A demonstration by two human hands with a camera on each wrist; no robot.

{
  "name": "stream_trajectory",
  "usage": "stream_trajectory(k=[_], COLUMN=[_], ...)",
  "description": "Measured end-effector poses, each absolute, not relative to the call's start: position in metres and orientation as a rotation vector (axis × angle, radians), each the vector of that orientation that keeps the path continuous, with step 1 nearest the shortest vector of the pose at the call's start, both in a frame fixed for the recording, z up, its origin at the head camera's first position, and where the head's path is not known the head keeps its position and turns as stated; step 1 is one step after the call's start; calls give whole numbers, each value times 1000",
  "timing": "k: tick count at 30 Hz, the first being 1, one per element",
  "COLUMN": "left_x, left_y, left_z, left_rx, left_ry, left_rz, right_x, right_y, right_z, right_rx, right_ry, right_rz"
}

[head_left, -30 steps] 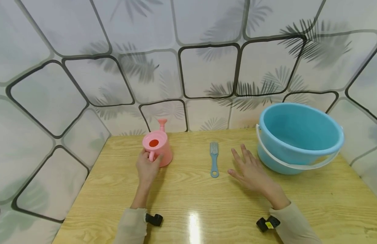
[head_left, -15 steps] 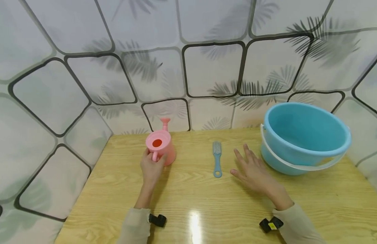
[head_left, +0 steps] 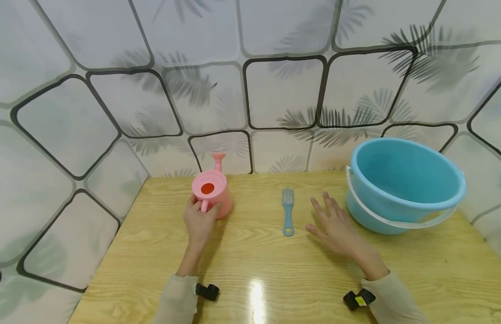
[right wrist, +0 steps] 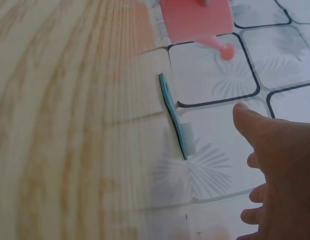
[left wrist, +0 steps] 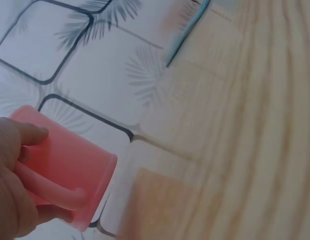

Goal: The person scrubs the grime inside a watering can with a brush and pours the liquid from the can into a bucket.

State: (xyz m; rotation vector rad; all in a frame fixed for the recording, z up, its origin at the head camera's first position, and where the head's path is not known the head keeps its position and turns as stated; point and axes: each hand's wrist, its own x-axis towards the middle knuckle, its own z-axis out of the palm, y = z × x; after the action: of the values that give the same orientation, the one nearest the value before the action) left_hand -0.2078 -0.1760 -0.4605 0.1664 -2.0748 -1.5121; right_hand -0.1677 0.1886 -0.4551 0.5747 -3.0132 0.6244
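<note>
**Steady grip near centre, barely a shift**

I'm watching from afar as the left hand (head_left: 199,222) is gripping a pink, round-bodied plastic watering can (head_left: 223,198) left of centre in the head view, thumb and fingers pressing in on either side of its curved pink handle (head_left: 204,206). Over the last half second I'm seeing almost nothing change: the can is inching upward in the frame, but the whole view is tilting slightly too. For the work in hand, I'm reading this as a settled hold rather than a clear lift. Whether its base is touching the pale yellow wood-grained table (head_left: 250,252), I'm unable to tell. Right of centre, the right hand (head_left: 337,230) is spreading its fingers and holding nothing, hovering or resting between a slim blue-grey brush (head_left: 288,216), lying mid-frame, and a light-blue plastic bucket (head_left: 385,206), standing at the right.
</note>
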Motion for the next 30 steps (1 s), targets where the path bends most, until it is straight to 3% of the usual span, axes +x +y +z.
stream_trajectory(k=[30], left_x=[-197], left_y=[-163], left_z=[-430], left_rx=[-76], left_ry=[-1973], left_rz=[-1450], right_x=[-172], right_y=[152], right_z=[-461], right_rx=[608], right_ry=[-2957], right_rz=[672])
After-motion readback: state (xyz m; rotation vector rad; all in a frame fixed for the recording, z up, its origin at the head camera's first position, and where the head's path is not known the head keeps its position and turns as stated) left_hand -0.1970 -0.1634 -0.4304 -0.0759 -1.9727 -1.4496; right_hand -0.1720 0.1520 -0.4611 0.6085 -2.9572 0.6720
